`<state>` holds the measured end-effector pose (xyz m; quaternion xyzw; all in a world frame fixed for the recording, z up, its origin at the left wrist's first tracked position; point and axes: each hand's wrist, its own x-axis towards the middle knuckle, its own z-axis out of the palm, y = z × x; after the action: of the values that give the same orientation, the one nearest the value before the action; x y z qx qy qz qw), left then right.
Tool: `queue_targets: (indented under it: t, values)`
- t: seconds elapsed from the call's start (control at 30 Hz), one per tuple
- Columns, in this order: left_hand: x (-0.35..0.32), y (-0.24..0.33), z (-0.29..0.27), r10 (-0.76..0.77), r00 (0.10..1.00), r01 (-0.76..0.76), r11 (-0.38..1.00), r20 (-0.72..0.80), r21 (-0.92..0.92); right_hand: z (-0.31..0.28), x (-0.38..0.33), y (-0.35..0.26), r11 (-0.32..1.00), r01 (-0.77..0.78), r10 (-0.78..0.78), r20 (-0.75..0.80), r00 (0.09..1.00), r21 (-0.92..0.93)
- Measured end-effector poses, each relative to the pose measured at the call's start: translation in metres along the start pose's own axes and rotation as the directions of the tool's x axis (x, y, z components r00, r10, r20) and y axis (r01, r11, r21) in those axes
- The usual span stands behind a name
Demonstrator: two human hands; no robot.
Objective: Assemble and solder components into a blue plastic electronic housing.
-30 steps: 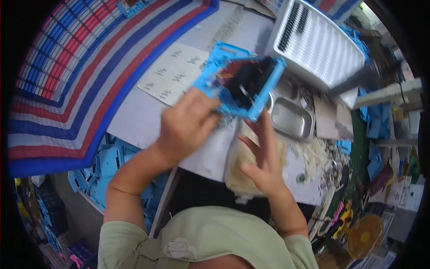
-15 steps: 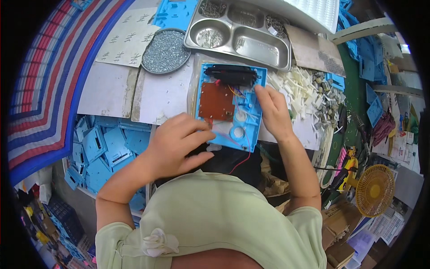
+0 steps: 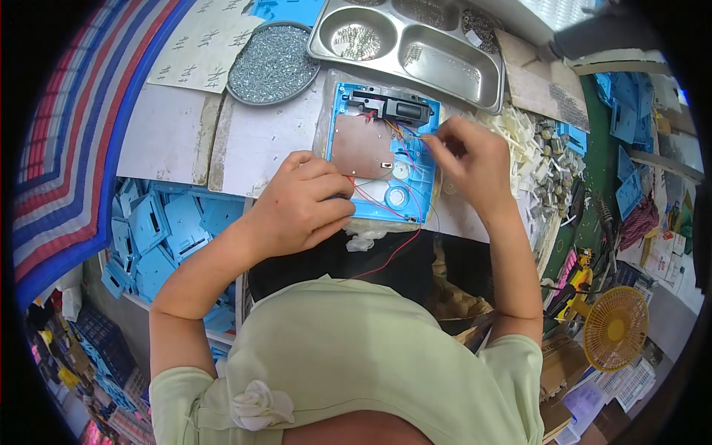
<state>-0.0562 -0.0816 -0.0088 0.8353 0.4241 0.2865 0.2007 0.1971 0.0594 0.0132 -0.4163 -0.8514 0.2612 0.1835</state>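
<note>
In the head view, we've got the light-blue rectangular plastic shell (image 3: pixel 420 176) on the bench in front of us, long axis running away from our body, and our right hand (image 3: pixel 476 161) is nearer the thin multicoloured wires (image 3: pixel 404 131), which lie just left of its thumb and forefinger, seemingly pinched on one. Our left hand (image 3: pixel 302 206) sits by the shell's left edge, fingers curled, can't tell if they're gripping. The shiny steel compartment tray (image 3: pixel 452 77) blocks the far side, white plastic pieces (image 3: pixel 521 141) crowd the right, and one loose red wire (image 3: pixel 389 258) trails our way.
</note>
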Motion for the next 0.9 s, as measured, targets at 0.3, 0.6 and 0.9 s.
queue_targets:
  t: [0.3,0.6,0.9]
  values:
    - [-0.001,0.001,0.005,-0.047,0.997,0.045,0.998,-0.057,-0.051,0.005,0.004,-0.017,0.97,0.148,-0.13,0.104,0.986,-0.191]
    - [-0.007,0.0,0.007,-0.069,0.995,0.063,0.995,-0.076,-0.08,-0.001,0.03,-0.04,0.742,0.421,-0.232,0.39,0.891,-0.521]
    - [-0.012,-0.006,0.016,-0.046,0.99,0.032,0.994,-0.134,-0.106,0.009,0.019,-0.013,0.797,0.443,-0.404,0.182,0.896,-0.41]
